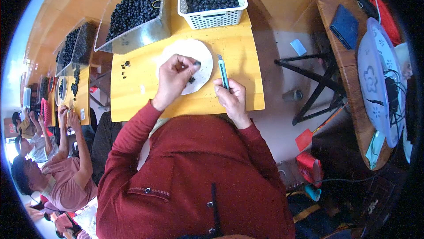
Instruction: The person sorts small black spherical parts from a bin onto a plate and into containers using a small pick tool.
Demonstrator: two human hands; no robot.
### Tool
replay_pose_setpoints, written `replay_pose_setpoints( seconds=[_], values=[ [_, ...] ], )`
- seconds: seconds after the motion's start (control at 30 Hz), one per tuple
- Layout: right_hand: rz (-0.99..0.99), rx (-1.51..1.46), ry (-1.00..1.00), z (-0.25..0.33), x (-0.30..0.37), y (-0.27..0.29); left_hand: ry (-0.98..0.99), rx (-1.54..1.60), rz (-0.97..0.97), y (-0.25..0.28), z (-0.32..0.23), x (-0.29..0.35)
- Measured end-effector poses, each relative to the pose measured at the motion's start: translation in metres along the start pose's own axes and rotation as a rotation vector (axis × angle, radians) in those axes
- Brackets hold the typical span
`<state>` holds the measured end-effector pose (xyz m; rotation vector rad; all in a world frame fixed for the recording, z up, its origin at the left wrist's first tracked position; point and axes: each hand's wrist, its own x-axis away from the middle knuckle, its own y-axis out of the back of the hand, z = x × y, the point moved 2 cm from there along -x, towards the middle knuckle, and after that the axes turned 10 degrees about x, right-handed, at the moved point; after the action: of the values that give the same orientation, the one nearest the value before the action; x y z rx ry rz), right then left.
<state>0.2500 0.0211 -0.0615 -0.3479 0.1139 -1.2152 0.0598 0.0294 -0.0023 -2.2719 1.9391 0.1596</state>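
My left hand (pixel 176 76) is over a round white plate (pixel 203 53), thumb and fingers pinched together. A small dark piece (pixel 197 63) shows at its fingertips. A few more small black pieces (pixel 191 80) lie on the plate below the hand, among dark specks. My right hand (pixel 232 99), closed, grips a teal utility knife (pixel 224 73) upright, its short blade pointing away from me. The blade is apart from the left hand. Both hands are above a yellow wooden table (pixel 240 53).
Behind the plate stand a clear bin (pixel 145 33) and a white perforated basket (pixel 216 19), both full of small round black pieces. Loose ones (pixel 125 67) lie at left. A co-worker (pixel 73 168) sits left at another table. A brown table (pixel 349 75) stands right.
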Motion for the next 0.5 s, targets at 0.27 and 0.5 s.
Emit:
replay_pose_setpoints(
  seconds=[0.27, 0.5],
  values=[
    [-0.018, 0.138, 0.093, -0.004, 0.002, -0.003, -0.315, -0.491, -0.083, -0.005, -0.045, -0.146],
    [-0.046, 0.142, 0.109, -0.004, 0.004, -0.002, -0.325, -0.536, 0.068, 0.007, -0.030, -0.122]
  ],
)
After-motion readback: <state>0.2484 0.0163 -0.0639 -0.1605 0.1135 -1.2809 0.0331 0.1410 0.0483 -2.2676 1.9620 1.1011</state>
